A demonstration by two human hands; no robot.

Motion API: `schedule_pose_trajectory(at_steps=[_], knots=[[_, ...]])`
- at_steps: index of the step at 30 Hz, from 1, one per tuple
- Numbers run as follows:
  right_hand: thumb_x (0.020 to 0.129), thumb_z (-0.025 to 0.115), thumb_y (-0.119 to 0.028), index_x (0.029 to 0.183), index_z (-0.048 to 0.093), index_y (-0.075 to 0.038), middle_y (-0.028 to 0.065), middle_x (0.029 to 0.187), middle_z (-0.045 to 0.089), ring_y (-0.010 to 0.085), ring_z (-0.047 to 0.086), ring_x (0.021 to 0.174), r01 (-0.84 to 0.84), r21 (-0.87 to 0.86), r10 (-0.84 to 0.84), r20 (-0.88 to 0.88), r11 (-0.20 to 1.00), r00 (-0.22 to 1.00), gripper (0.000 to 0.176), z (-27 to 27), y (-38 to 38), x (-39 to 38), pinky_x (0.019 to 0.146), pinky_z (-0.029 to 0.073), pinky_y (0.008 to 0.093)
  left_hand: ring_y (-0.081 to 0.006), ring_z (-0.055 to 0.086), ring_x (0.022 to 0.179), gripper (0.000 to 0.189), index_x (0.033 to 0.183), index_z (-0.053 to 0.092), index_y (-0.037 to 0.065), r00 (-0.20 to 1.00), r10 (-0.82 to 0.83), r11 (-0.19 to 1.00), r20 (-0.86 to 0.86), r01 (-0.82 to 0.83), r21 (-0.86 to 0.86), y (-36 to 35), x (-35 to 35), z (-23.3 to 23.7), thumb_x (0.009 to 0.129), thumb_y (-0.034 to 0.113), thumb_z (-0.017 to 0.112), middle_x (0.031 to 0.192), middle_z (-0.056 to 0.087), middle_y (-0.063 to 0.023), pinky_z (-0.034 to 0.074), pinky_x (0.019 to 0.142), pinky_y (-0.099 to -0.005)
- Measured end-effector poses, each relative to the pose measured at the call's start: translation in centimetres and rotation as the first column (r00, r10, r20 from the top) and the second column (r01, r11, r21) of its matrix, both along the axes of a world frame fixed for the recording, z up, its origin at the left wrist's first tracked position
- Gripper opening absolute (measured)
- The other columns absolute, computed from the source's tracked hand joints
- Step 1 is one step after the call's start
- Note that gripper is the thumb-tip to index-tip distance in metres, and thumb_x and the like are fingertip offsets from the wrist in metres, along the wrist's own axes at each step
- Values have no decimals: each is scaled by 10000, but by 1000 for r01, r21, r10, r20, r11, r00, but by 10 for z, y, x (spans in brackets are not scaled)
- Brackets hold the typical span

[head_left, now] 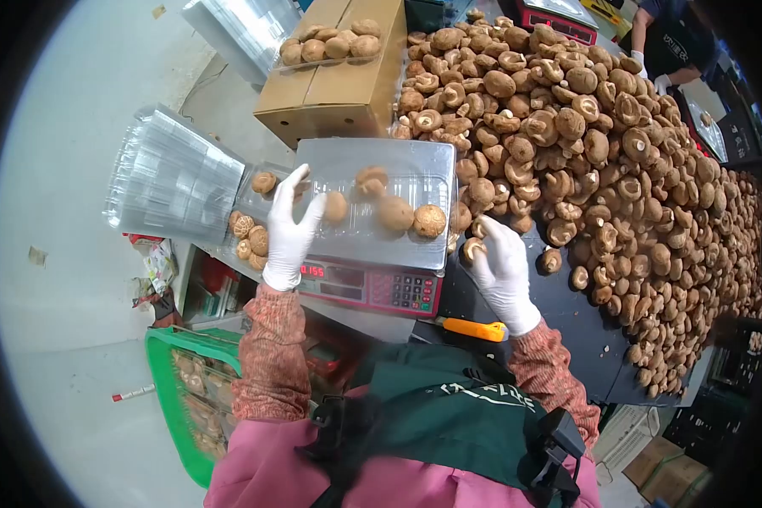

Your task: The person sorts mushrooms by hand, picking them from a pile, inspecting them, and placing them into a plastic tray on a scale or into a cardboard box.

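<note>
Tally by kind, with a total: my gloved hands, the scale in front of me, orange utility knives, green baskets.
Gloved hands: left and right, 2
Digital scale: 1
Orange utility knife: 1
Green basket: 1
Total: 5

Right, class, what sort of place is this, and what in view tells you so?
Probably a mushroom packing room: a big heap of mushrooms lies on a dark table, with a digital scale beside it and stacked clear plastic trays near the scale.
</note>
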State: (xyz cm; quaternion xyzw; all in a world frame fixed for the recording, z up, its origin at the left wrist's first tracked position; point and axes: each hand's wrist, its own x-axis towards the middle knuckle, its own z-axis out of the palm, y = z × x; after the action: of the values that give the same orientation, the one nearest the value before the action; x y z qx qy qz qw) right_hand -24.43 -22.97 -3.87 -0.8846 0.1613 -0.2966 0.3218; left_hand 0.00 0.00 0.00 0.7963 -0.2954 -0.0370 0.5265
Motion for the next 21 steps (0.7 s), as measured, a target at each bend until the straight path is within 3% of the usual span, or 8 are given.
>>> schedule_pose_trajectory(at_steps=[1,2,3,5,6,11,17,21], knots=[[871,672,-58,1300,583,-48,161,1226,638,352,593,1139,22,94,-19,-29,995,999,438,-2,-1,-13,998,463,430,-217,601,1134,457,1340,574,13,998,58,998,-3,-58,18,6,-1,4,913,114,701,1242,633,-117,456,1023,-344],[871,660,-40,1276,598,-31,170,1206,646,353,610,1109,107,18,-107,-24,994,994,410,-11,0,-28,972,479,417,-213,617,1087,416,1292,604,3,997,75,997,-12,-75,29,13,-1,5,900,97,707,1178,652,-111,471,994,-346],[875,647,-25,1260,609,-17,176,1200,653,344,624,1106,174,47,-172,-43,984,984,386,-22,-13,-43,973,488,406,-214,619,1076,415,1285,607,2,998,64,997,10,-65,46,6,-2,-10,894,93,710,1166,653,-112,473,988,-346],[885,627,-9,1266,610,-14,175,1212,654,330,630,1129,256,160,-242,-104,953,965,381,-31,-13,-68,995,486,395,-216,624,1054,412,1272,614,1,995,38,989,90,-50,136,12,-2,-11,882,87,715,1142,655,-113,478,976,-347],[910,592,1,1280,595,1,175,1225,655,303,629,1153,287,199,-263,-140,937,955,370,-32,-12,-79,1017,473,379,-264,632,1045,441,1266,614,9,985,20,982,174,-52,181,10,-4,-7,854,106,738,1132,657,-125,474,974,-373],[958,532,23,1313,578,20,145,1258,655,231,618,1193,399,304,-347,-211,865,914,358,-41,-12,-126,1057,449,340,-313,639,1074,481,1253,626,13,900,-68,948,431,-76,308,-4,-9,-21,809,120,774,1151,663,-160,489,967,-401],[911,562,52,1285,589,8,169,1219,661,290,640,1156,419,368,-380,-178,830,908,377,-48,-9,-141,1016,480,362,-321,621,1111,518,1283,620,37,815,-123,948,567,-73,310,-30,-7,-11,799,146,769,1163,668,-146,465,976,-413],[899,576,51,1269,593,3,180,1206,657,317,642,1138,405,291,-368,-176,867,913,373,-48,-14,-137,990,495,368,-312,581,1143,574,1349,577,105,796,-265,853,545,-70,517,-52,9,-14,799,166,731,1230,629,-112,439,985,-420]])
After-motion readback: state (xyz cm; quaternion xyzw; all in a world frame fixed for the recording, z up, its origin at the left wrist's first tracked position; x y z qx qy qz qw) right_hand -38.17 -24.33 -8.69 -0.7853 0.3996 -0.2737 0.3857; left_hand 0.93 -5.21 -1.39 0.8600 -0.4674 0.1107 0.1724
